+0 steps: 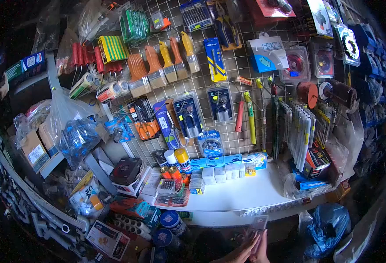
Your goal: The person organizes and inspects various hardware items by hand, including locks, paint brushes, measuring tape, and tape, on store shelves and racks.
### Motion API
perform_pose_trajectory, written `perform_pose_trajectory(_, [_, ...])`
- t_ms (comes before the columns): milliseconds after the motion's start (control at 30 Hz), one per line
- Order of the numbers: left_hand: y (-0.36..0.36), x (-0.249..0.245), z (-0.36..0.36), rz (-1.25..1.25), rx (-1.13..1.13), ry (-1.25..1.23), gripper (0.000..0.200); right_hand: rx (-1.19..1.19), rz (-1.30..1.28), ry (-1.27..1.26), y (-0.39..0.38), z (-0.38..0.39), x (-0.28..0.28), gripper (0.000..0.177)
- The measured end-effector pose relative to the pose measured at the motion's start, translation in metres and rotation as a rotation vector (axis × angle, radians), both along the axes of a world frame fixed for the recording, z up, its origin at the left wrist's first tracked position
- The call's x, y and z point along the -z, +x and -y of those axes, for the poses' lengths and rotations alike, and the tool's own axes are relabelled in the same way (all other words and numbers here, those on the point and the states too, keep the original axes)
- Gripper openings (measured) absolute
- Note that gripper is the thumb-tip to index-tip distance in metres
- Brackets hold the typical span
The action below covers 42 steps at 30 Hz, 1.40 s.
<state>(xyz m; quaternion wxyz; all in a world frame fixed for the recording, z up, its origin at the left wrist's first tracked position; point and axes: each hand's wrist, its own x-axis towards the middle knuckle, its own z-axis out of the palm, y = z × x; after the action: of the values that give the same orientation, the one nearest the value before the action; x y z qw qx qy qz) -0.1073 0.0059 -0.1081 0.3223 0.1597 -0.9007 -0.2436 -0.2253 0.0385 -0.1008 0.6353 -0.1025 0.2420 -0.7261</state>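
Observation:
My left hand (244, 250) and my right hand (260, 250) are close together at the bottom of the head view, below the white shelf. A clear plastic packet (258, 222) sticks up between their fingers, and what is inside it is too blurred to make out. The fingers of both hands are closed against the packet. Just above it, a row of small clear packs (267, 209) runs under the front edge of the white shelf (228, 199).
Blue and white boxes (221, 162) and spray cans (183, 160) stand on the shelf. Behind it a wire grid holds paint brushes (155, 68), padlocks (187, 116) and other tools. A blue plastic bag (329, 228) lies at lower right; blue-lidded tubs (170, 219) stand at lower left.

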Motion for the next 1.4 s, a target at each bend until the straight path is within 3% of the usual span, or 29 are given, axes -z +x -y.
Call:
perform_pose_trajectory(67, [-0.006,-0.025,0.003,-0.039,-0.012,0.034,0.063,-0.015,-0.078,0.193,0.018,-0.008,-0.024,0.066])
perform_pose_trajectory(133, [-0.015,-0.058,0.019,-0.079,-0.021,0.052,0.066,-0.066,-0.036,0.184,0.035,-0.011,-0.020,0.068])
perform_pose_trajectory(167, [-0.011,-0.071,0.028,-0.017,-0.129,0.009,0.066,-0.093,-0.015,0.176,0.039,-0.010,-0.018,0.069])
perform_pose_trajectory(233, [-0.006,-0.056,0.052,-0.159,-0.068,0.245,0.065,-0.175,0.092,0.110,0.032,-0.012,-0.045,0.067])
perform_pose_trajectory(267, [0.006,-0.053,0.055,0.173,-0.256,0.024,0.063,-0.241,0.166,-0.032,0.026,-0.010,-0.030,0.064])
perform_pose_trajectory(300, [0.006,-0.054,0.057,0.158,-0.294,0.082,0.062,-0.305,0.239,-0.174,0.020,-0.007,-0.023,0.060])
perform_pose_trajectory(333, [0.006,-0.051,0.058,0.142,-0.330,0.139,0.061,-0.222,0.180,-0.165,0.018,-0.003,-0.017,0.048])
perform_pose_trajectory(500, [0.013,-0.015,0.052,0.064,-0.503,0.449,0.058,-0.188,0.066,0.009,0.015,-0.001,-0.008,0.045])
perform_pose_trajectory(533, [0.010,0.000,0.055,-0.173,-0.537,0.105,0.045,-0.203,0.061,0.018,0.016,-0.002,-0.008,0.044])
perform_pose_trajectory(600, [0.014,0.044,0.072,-0.160,-0.557,0.545,0.037,-0.237,0.059,0.034,0.015,-0.002,-0.005,0.043])
perform_pose_trajectory(633, [0.011,0.013,0.069,-0.153,-0.555,0.761,0.034,-0.260,0.060,0.034,0.014,-0.002,-0.002,0.043])
perform_pose_trajectory(667, [0.010,-0.016,0.052,-0.044,-0.712,0.016,0.022,-0.269,0.059,0.031,0.014,-0.001,0.001,0.042])
perform_pose_trajectory(700, [0.008,-0.017,0.054,-0.106,-0.709,-0.079,0.018,-0.271,0.051,0.025,0.016,0.001,-0.004,0.041])
perform_pose_trajectory(767, [0.007,-0.021,0.055,-0.114,-0.631,0.035,0.018,-0.156,-0.056,0.039,0.017,0.002,-0.013,0.045])
perform_pose_trajectory(800, [0.002,-0.002,0.057,0.080,-0.707,0.240,0.022,-0.098,-0.111,0.048,0.019,0.001,-0.025,0.048])
perform_pose_trajectory(833, [0.004,0.019,0.063,0.062,-0.646,0.243,0.025,-0.038,-0.167,0.057,0.018,0.000,-0.030,0.052])
perform_pose_trajectory(900, [0.007,0.046,0.074,-0.037,-0.523,0.560,0.027,-0.019,-0.321,0.028,0.012,0.006,-0.008,0.052])
perform_pose_trajectory(967, [0.009,0.122,0.087,-0.617,-0.195,1.294,0.032,0.033,-0.481,0.029,0.012,0.017,0.017,0.047])
perform_pose_trajectory(1000, [0.015,0.075,0.077,-0.687,-0.042,1.639,0.037,0.062,-0.559,0.028,0.011,0.020,0.030,0.045])
perform_pose_trajectory(1033, [0.013,0.025,0.056,-0.918,0.058,1.813,0.039,0.053,-0.520,0.012,0.009,0.020,0.042,0.045])
perform_pose_trajectory(1100, [0.025,-0.013,0.044,-0.872,-0.071,1.748,0.035,0.031,-0.439,-0.018,0.007,0.021,0.059,0.045])
perform_pose_trajectory(1167, [0.031,0.030,0.048,-0.473,-0.251,1.115,0.029,0.140,-0.414,0.022,0.021,0.019,0.020,0.055])
perform_pose_trajectory(1200, [0.042,0.050,0.059,-0.262,-0.289,1.163,0.028,0.197,-0.411,0.022,0.028,0.015,-0.015,0.060])
perform_pose_trajectory(1233, [0.047,0.038,0.057,-0.321,-0.230,1.310,0.027,0.255,-0.408,0.022,0.031,0.013,-0.032,0.064])
perform_pose_trajectory(1267, [0.052,0.024,0.053,-0.379,-0.164,1.457,0.027,0.068,-0.480,0.003,0.010,0.010,-0.018,0.072])
perform_pose_trajectory(1300, [0.053,0.004,0.048,-0.434,-0.092,1.602,0.027,0.123,-0.521,-0.063,0.010,0.012,-0.023,0.053])
perform_pose_trajectory(1333, [0.053,-0.015,0.044,-0.512,-0.228,1.688,0.030,0.066,-0.581,-0.026,0.009,0.009,-0.037,0.035])
perform_pose_trajectory(1367, [0.055,-0.036,0.034,-0.610,-0.192,1.717,0.031,0.009,-0.640,0.012,0.009,0.002,-0.054,0.017])
perform_pose_trajectory(1400, [0.060,-0.056,0.024,-0.709,-0.156,1.743,0.033,0.067,-0.514,-0.038,0.016,0.001,-0.063,0.029])
